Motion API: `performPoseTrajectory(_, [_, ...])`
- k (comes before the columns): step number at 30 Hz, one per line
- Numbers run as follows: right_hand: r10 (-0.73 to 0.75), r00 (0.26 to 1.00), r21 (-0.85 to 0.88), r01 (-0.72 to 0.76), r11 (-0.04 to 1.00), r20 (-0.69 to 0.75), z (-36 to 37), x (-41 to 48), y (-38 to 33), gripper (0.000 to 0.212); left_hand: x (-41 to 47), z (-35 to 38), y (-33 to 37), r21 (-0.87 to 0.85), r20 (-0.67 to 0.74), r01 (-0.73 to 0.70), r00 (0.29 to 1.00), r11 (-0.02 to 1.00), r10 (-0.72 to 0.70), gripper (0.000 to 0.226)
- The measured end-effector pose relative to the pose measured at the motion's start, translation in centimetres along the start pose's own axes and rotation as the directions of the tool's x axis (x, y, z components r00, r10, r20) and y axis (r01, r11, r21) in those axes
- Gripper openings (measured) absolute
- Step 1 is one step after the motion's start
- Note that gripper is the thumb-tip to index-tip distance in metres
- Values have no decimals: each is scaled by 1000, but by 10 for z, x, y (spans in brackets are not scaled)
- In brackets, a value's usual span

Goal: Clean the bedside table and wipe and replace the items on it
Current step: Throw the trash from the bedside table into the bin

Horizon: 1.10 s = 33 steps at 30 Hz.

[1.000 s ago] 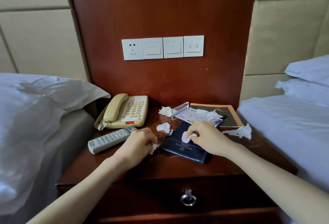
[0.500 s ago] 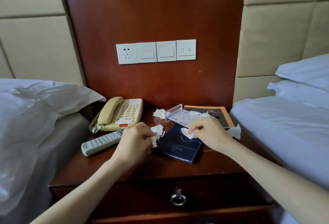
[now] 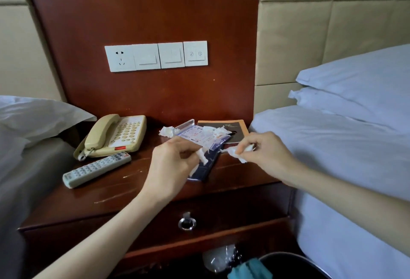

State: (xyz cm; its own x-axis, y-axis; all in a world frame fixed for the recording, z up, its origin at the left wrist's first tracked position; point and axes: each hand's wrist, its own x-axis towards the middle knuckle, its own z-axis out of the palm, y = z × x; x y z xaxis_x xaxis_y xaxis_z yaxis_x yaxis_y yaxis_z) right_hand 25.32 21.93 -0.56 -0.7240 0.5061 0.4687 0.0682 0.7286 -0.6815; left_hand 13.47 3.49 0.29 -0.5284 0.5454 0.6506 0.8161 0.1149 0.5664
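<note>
The dark wooden bedside table [image 3: 115,192] carries a beige telephone [image 3: 115,135], a grey remote control [image 3: 96,169], a dark blue booklet [image 3: 205,166], a clear card stand with a printed card [image 3: 193,133] and an orange-edged dark book [image 3: 233,129]. Crumpled white tissue scraps [image 3: 167,131] lie near the stand and on the book. My left hand [image 3: 170,163] is raised over the blue booklet, pinching white tissue scraps [image 3: 203,156]. My right hand [image 3: 264,153] hovers over the table's right edge and pinches another crumpled tissue scrap [image 3: 235,154].
Beds with white linen flank the table, left [image 3: 28,137] and right [image 3: 332,150]. A drawer with a metal ring pull [image 3: 187,223] faces me. Below stand a black bin [image 3: 295,265], a teal cloth [image 3: 250,270] and a plastic bag. Wall switches [image 3: 156,56] sit above.
Both hands have lifted off the blue booklet with tissue scraps pinched in them. The right hand moved right, toward the table's edge. The camera tilted down, showing the bin.
</note>
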Motion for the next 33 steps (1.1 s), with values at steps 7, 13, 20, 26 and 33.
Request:
performPoseTrajectory(7, [63, 993, 24, -66, 998, 101, -22, -62, 1, 15, -44, 29, 31, -97, 220, -64, 972, 993, 84, 16])
performPoseTrajectory(13, [241, 954, -23, -241, 970, 180, -15, -110, 28, 24, -86, 65, 29, -145, 377, -20, 923, 989, 74, 18])
performPoseTrajectory(20, [439, 826, -279, -355, 892, 353, -1, -147, 71, 32, -131, 114, 13, -106, 555, 139, 830, 985, -57, 14])
performPoseTrajectory(26, [561, 741, -399, -419, 816, 370, 4, -160, 95, 35, -176, 159, 4, -11, 603, 365, 745, 931, -285, 15])
performPoseTrajectory(33, [669, 620, -463, -490, 739, 411, 10, -167, 106, 31, -198, 179, 2, -37, 751, 484, 591, 874, -295, 30])
